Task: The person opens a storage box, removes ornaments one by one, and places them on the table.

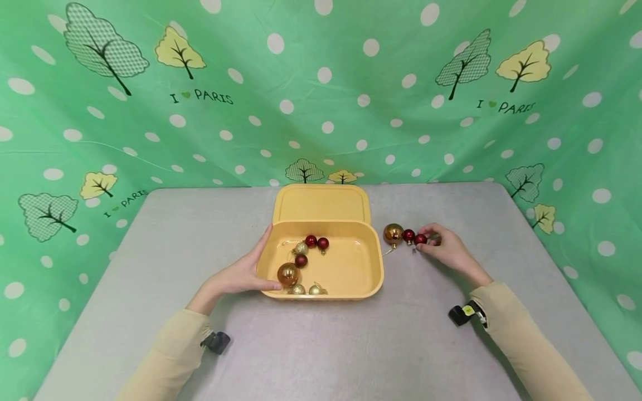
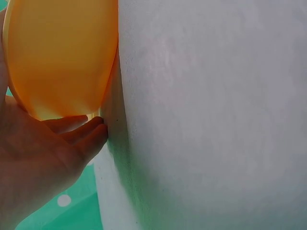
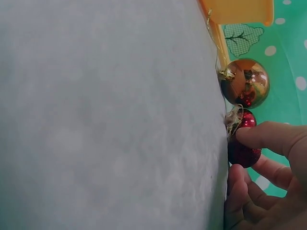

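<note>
A yellow plastic box point(image 1: 351, 287) stands on the table. My left hand point(image 1: 246, 273) grips its left end, thumb at the front corner and fingers along the outer wall; in the left wrist view those fingers point(image 2: 88, 139) bend against the box's side. To the right of the box, my right hand point(image 1: 448, 250) pinches a small dark red Christmas ball point(image 1: 420, 239) between thumb and fingers. Beside it sit another small red ball point(image 1: 408, 236) and a large shiny gold ball point(image 1: 393, 234). In the right wrist view the gold ball point(image 3: 247, 84) trails a gold string.
Inside the box lie a large gold ball point(image 1: 288, 274), several small red balls point(image 1: 301, 260) and several small pale gold glittery ones point(image 1: 301, 248). Behind the box is a yellow lid point(image 1: 322, 203). A green dotted cloth point(image 1: 321, 111) hangs around the grey table point(image 1: 326, 351).
</note>
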{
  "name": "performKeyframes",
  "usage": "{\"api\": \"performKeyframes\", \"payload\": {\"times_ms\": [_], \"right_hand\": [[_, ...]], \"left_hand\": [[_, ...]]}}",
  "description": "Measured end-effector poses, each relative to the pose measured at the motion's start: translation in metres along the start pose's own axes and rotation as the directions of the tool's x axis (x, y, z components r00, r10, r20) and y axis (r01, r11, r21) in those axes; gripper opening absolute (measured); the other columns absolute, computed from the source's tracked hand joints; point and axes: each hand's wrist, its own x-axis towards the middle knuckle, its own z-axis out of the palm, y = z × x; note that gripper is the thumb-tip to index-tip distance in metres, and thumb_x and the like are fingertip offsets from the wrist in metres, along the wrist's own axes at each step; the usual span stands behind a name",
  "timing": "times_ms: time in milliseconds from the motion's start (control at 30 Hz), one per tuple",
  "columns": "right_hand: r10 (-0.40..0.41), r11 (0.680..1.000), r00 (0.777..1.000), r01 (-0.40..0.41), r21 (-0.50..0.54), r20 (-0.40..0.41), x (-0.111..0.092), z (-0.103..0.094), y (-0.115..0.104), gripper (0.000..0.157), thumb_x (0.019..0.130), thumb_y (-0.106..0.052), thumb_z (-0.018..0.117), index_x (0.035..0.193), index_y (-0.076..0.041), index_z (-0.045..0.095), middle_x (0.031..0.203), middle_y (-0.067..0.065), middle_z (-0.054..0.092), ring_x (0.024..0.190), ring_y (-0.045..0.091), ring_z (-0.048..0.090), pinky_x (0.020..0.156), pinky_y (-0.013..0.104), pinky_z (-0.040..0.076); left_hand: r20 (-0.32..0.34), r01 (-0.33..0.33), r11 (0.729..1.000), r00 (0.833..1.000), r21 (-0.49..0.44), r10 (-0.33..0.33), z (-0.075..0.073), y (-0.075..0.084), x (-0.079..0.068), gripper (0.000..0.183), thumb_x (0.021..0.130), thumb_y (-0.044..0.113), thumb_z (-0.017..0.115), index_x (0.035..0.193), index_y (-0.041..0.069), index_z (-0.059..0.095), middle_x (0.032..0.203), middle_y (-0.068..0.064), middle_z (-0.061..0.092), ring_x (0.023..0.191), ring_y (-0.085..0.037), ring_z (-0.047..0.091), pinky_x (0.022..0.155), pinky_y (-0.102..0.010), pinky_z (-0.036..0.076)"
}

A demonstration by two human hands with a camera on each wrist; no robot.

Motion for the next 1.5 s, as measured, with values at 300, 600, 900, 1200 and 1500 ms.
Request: {"api": "performKeyframes", "payload": {"times_ms": [300, 600, 900, 1200, 1500], "right_hand": [[-0.001, 1.000, 1.000, 0.001, 0.024, 0.018, -0.001, -0.002, 0.004, 0.044, 0.085, -0.008, 0.072, 0.124, 0.005, 0.054, 0.107, 0.020, 0.059, 0.080, 0.021, 0.052, 0.064, 0.026, 0.045], [-0.007, 0.996, 0.999, 0.003, 0.089, 0.044, -0.004, -0.007, 0.005, 0.050, 0.085, -0.007, 0.072, 0.127, 0.006, 0.050, 0.113, 0.024, 0.055, 0.083, 0.023, 0.054, 0.066, 0.023, 0.048], [-0.026, 0.997, 0.999, 0.028, 0.065, -0.030, -0.006, -0.017, -0.011, 0.052, 0.089, -0.005, 0.067, 0.134, 0.006, 0.044, 0.126, 0.031, 0.046, 0.101, 0.042, 0.054, 0.072, 0.041, 0.051], [-0.152, 0.984, 0.981, 0.162, 0.071, -0.124, -0.006, -0.004, -0.045, 0.043, 0.087, 0.000, 0.067, 0.127, 0.007, 0.052, 0.120, 0.025, 0.049, 0.102, 0.039, 0.054, 0.080, 0.046, 0.050], [-0.272, 0.927, 0.955, 0.294, 0.232, -0.122, -0.010, 0.018, -0.076, 0.039, 0.083, 0.012, 0.067, 0.121, 0.008, 0.055, 0.116, 0.025, 0.051, 0.099, 0.041, 0.056, 0.077, 0.017, 0.052]], "left_hand": [[-0.003, 0.001, 1.000, 1.000, 0.002, -0.001, 0.000, -0.002, 0.000, 0.131, 0.072, 0.024, 0.086, 0.153, 0.014, -0.016, 0.158, -0.017, -0.013, 0.141, -0.045, 0.003, 0.112, -0.058, 0.009], [-0.002, 0.000, 1.000, 1.000, 0.011, 0.000, 0.000, -0.002, -0.001, 0.131, 0.072, 0.026, 0.086, 0.153, 0.020, -0.016, 0.158, -0.016, -0.012, 0.142, -0.043, 0.003, 0.112, -0.057, 0.009], [-0.001, -0.001, 1.000, 1.000, 0.006, 0.001, 0.001, -0.001, 0.000, 0.131, 0.072, 0.025, 0.086, 0.153, 0.019, -0.016, 0.158, -0.016, -0.012, 0.142, -0.044, 0.004, 0.112, -0.057, 0.009], [-0.005, -0.002, 1.000, 1.000, 0.004, 0.002, -0.001, -0.001, 0.000, 0.132, 0.071, 0.024, 0.086, 0.153, 0.019, -0.017, 0.158, -0.017, -0.012, 0.141, -0.045, 0.004, 0.112, -0.058, 0.010], [-0.006, 0.003, 1.000, 1.000, -0.007, -0.003, -0.001, -0.003, 0.000, 0.137, 0.067, 0.025, 0.089, 0.152, 0.019, -0.019, 0.158, -0.019, -0.012, 0.141, -0.045, 0.005, 0.112, -0.057, 0.010]]}}
